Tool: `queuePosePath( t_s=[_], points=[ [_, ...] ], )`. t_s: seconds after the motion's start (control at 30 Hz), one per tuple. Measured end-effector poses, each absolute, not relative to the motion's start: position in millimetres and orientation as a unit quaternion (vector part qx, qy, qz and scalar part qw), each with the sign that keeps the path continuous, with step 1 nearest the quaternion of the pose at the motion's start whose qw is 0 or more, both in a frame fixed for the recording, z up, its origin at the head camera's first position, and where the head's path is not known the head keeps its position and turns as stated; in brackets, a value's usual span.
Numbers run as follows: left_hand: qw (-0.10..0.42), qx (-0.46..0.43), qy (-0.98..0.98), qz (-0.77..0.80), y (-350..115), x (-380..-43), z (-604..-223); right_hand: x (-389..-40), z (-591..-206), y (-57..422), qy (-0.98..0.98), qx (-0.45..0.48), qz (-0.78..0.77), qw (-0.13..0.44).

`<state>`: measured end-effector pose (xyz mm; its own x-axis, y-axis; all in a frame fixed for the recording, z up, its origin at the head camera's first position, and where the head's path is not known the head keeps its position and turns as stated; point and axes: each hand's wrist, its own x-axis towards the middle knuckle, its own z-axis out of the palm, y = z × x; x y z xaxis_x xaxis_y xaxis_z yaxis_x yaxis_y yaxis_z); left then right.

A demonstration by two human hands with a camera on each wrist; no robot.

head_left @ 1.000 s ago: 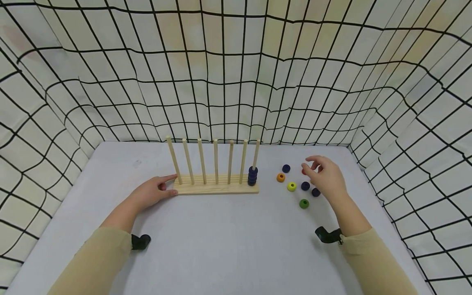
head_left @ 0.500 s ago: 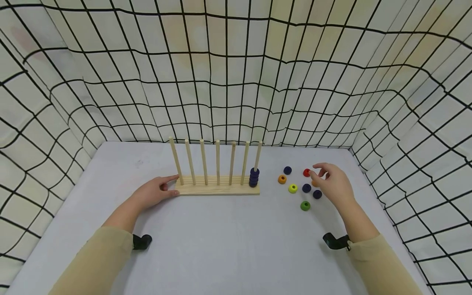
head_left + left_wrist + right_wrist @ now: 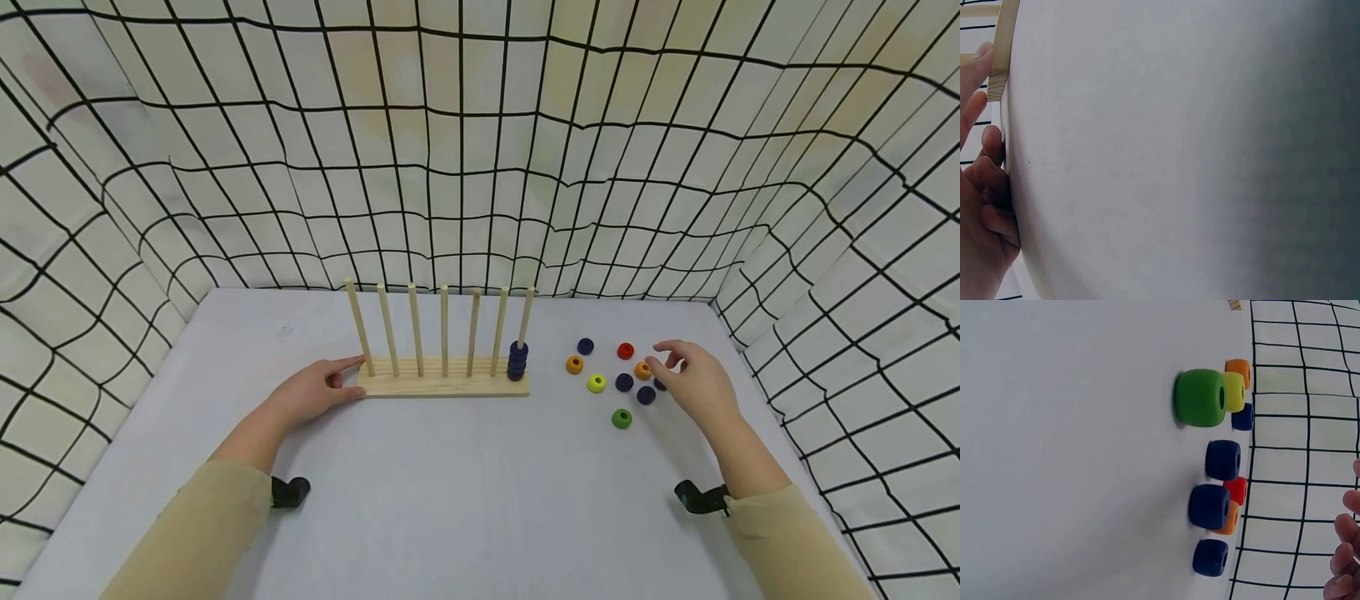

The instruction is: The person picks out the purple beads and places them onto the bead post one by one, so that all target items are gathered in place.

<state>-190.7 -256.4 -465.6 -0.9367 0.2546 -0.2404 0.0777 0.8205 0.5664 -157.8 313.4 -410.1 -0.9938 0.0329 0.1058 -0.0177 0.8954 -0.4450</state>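
A wooden peg board (image 3: 444, 387) with several upright pegs stands toward the back of the table. My left hand (image 3: 313, 392) holds its left end between thumb and forefinger, and its other fingers are curled in the left wrist view. Several dark blue beads (image 3: 517, 361) are stacked on the rightmost peg. My right hand (image 3: 697, 382) hovers over the loose beads with bent fingers and nothing visible between them. Nearest to it lie an orange bead (image 3: 642, 370) and a dark blue bead (image 3: 660, 384), the latter partly hidden by the thumb.
Left of my right hand lie a red bead (image 3: 626, 351), a yellow bead (image 3: 596, 383), a green bead (image 3: 622, 419), another orange bead (image 3: 574, 365) and several dark blue ones (image 3: 1209, 506). Black netting (image 3: 457, 167) encloses the white table (image 3: 465, 500) at the back and sides.
My right hand has moved right and slightly toward me, uncovering the red bead and the orange bead near its thumb. The left hand keeps its hold on the peg board.
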Motion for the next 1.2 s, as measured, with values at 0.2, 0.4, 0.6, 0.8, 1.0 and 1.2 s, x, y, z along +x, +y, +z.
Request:
queuePosePath(
  t_s=[0.2,0.4,0.6,0.8,1.0,1.2],
  points=[
    [0.155,0.087,0.942,0.284,-256.3,-190.1,-465.9,-157.5,-414.1,322.0,-0.974,-0.005,0.220,0.055],
    [0.156,0.084,0.943,0.281,-256.6,-190.6,-466.8,-156.8,-417.0,328.4,-0.977,-0.007,0.212,0.031],
    [0.155,0.084,0.943,0.283,-256.4,-190.4,-466.9,-157.5,-421.8,335.0,-0.979,-0.010,0.206,0.005],
    [0.155,0.086,0.942,0.285,-257.5,-190.5,-467.3,-158.8,-426.4,339.5,-0.979,-0.022,0.202,-0.015],
    [0.153,0.086,0.941,0.289,-258.1,-190.6,-468.1,-161.0,-430.8,343.0,-0.979,-0.030,0.201,-0.034],
    [0.153,0.087,0.941,0.289,-258.3,-191.4,-469.4,-164.3,-435.8,346.2,-0.977,-0.038,0.202,-0.051]
  ],
)
